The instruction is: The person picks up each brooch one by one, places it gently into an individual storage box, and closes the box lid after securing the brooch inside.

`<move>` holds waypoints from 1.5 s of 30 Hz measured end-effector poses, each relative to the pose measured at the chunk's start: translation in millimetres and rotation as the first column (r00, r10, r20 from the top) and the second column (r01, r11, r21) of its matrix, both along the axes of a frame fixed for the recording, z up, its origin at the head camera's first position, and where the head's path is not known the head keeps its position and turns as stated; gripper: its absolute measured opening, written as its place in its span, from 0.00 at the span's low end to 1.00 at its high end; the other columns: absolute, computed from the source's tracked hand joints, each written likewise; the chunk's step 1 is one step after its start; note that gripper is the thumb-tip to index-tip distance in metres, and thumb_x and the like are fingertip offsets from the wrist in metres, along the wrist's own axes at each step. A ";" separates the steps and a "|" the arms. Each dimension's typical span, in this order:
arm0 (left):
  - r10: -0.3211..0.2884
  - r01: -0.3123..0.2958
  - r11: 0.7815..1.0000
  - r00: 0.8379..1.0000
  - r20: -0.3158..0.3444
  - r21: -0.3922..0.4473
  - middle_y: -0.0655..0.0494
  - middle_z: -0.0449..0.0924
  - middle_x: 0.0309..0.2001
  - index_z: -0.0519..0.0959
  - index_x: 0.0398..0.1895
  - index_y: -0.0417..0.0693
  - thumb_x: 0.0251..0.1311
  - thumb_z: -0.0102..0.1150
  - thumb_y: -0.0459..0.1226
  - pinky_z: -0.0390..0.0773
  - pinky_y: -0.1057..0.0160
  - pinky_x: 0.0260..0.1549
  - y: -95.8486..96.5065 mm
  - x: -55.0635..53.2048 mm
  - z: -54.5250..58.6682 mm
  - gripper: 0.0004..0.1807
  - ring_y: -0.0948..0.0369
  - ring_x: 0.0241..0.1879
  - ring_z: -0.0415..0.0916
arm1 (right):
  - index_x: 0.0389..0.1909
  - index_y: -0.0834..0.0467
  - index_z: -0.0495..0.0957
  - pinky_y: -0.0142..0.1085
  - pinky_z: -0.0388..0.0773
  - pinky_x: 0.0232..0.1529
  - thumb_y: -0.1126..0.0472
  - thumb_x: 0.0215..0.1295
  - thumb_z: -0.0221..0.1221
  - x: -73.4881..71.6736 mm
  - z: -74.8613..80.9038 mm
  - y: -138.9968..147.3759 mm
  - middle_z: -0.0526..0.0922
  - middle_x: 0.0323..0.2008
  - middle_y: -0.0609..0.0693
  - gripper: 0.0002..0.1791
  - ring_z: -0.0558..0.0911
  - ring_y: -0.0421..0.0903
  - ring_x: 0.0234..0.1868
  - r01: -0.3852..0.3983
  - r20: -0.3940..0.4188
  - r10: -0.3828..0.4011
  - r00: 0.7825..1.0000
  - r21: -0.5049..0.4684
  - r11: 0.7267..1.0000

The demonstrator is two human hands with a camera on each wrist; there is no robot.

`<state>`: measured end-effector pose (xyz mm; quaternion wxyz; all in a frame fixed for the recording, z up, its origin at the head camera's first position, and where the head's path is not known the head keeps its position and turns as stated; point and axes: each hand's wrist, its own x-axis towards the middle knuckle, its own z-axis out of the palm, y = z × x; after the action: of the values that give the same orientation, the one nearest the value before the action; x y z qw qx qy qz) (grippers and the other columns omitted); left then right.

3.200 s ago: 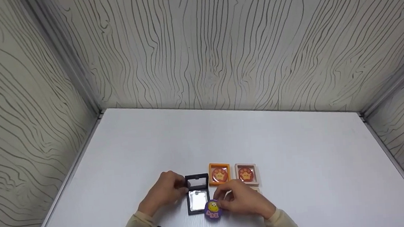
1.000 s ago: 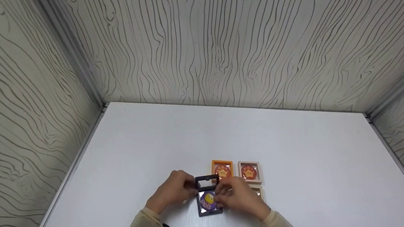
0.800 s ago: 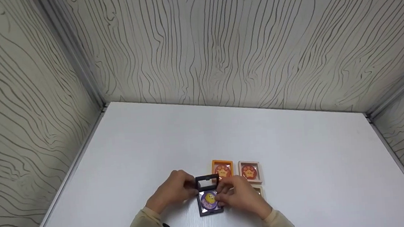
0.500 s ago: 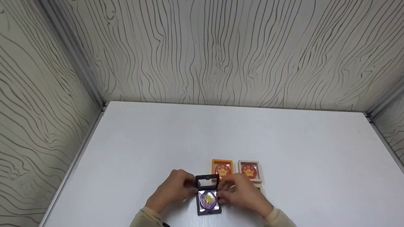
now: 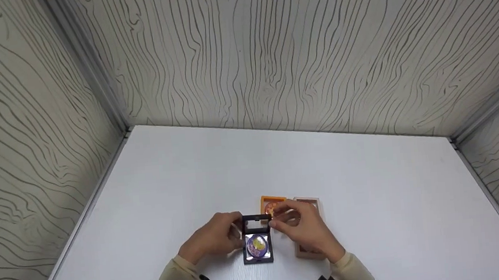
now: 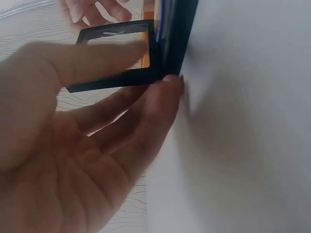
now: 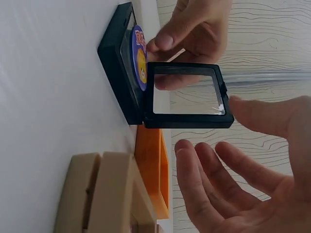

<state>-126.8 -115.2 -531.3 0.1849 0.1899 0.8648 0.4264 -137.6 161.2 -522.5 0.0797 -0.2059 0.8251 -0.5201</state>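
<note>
An opened black display case (image 5: 259,260) lies on the table, its windowed lid (image 7: 189,121) standing up from the hinge. Inside the base a round purple badge (image 5: 257,246) with a yellow cartoon figure rests on the clear film. My left hand (image 5: 212,237) holds the case's left side; in the left wrist view a fingertip (image 6: 170,80) meets the base near the hinge and the thumb crosses the lid window. At the lid's upper edge is the thumb of my right hand (image 5: 312,228), whose other fingers (image 7: 187,155) are spread apart behind the lid.
An orange case (image 5: 273,197) with a red badge lies just behind the black one. To its right a pale pink case (image 5: 306,198) and a beige case (image 5: 309,254) are partly covered by my right hand. Wood-patterned walls (image 5: 244,69) surround the white table (image 5: 368,184).
The purple badge has gone from my right fingers into the black case's base. My right hand has since let go of it and risen to the lid's edge; my left stays at the case's side.
</note>
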 end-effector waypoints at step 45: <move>-0.044 0.041 0.995 0.998 -0.034 -0.093 0.61 0.74 0.41 0.71 0.54 0.52 0.35 0.91 0.39 0.76 0.67 0.40 14.3 8.7 -7.7 0.43 0.67 0.40 0.70 | 0.46 0.53 0.90 0.32 0.85 0.51 0.57 0.74 0.67 5.3 0.3 -7.9 0.92 0.45 0.49 0.07 0.89 0.42 0.46 0.004 -0.012 -0.004 1.000 -0.012 1.000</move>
<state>-118.1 -100.9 -538.9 0.1869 0.2073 0.8825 0.3785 -132.2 153.3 -522.1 0.0726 -0.2079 0.8229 -0.5238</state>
